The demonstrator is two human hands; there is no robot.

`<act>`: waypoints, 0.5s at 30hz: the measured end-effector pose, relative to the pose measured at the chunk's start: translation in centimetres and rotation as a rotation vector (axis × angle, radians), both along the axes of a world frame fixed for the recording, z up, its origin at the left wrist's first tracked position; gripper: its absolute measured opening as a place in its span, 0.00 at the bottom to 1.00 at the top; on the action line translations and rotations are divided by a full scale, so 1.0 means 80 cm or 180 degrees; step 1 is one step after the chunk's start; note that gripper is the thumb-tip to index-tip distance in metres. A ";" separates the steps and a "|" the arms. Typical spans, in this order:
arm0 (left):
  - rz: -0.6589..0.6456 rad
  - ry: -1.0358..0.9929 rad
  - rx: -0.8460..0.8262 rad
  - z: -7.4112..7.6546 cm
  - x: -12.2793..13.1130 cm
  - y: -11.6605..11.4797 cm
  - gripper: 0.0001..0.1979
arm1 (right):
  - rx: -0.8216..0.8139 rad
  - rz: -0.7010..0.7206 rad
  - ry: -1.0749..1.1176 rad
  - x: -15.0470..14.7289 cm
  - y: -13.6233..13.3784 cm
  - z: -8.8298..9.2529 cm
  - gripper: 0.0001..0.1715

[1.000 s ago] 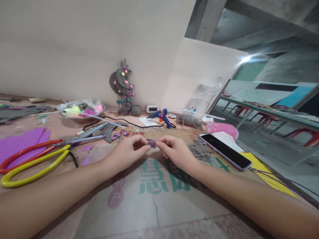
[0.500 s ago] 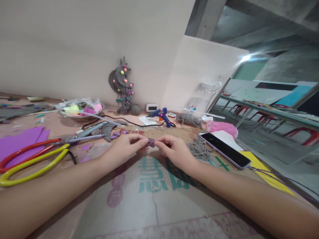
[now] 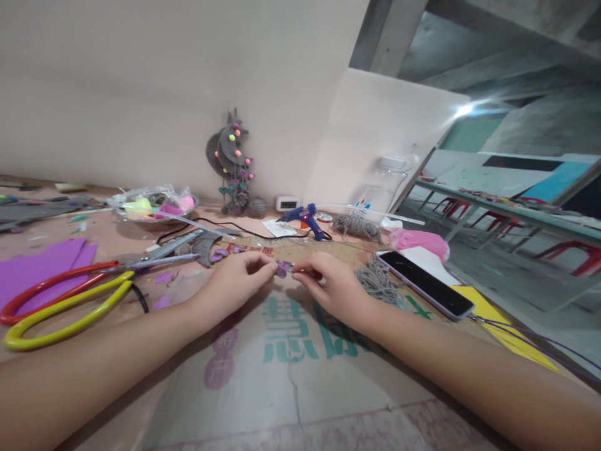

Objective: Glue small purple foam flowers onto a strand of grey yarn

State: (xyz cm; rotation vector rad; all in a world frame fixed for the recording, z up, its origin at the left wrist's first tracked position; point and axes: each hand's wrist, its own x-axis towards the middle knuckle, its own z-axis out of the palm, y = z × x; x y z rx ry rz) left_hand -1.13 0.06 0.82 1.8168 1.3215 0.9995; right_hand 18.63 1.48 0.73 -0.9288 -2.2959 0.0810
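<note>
A small purple and grey piece [image 3: 283, 269] is pinched between the thumb and fingers of my left hand [image 3: 251, 275], above the printed cardboard [image 3: 244, 401]. My right hand [image 3: 323, 282] is close on its right side, thumb and fingers nearly together at the edge of the piece; whether they grip it is too small to tell. Beyond my left hand, several purple pieces [image 3: 226, 252] lie by a grey curved felt piece [image 3: 203, 247]. Loose grey yarn [image 3: 379, 279] rests just past my right hand.
Scissors [image 3: 70, 313] with red and yellow handles and purple sheets [image 3: 42, 269] lie left. A blue glue gun [image 3: 305, 219], a dish [image 3: 154, 216] and a hanging ornament [image 3: 232, 156] stand at the back. A phone [image 3: 425, 285] and clear bottle [image 3: 385, 188] are right.
The fingers of my right hand have loosened and lifted slightly at the piece. More of the piece's purple face now shows beside my left fingertips.
</note>
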 end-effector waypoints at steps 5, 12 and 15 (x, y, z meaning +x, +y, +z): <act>-0.0272 0.0111 0.0191 -0.005 0.001 -0.002 0.12 | 0.0187 0.0250 -0.0003 -0.001 -0.008 0.006 0.07; -0.0462 0.0094 0.0237 -0.003 0.004 -0.004 0.12 | -0.1602 -0.0093 0.1137 -0.015 -0.013 0.007 0.09; -0.0370 0.0002 0.0134 -0.004 0.002 -0.003 0.13 | -0.2254 -0.0043 0.1499 -0.018 -0.010 0.005 0.10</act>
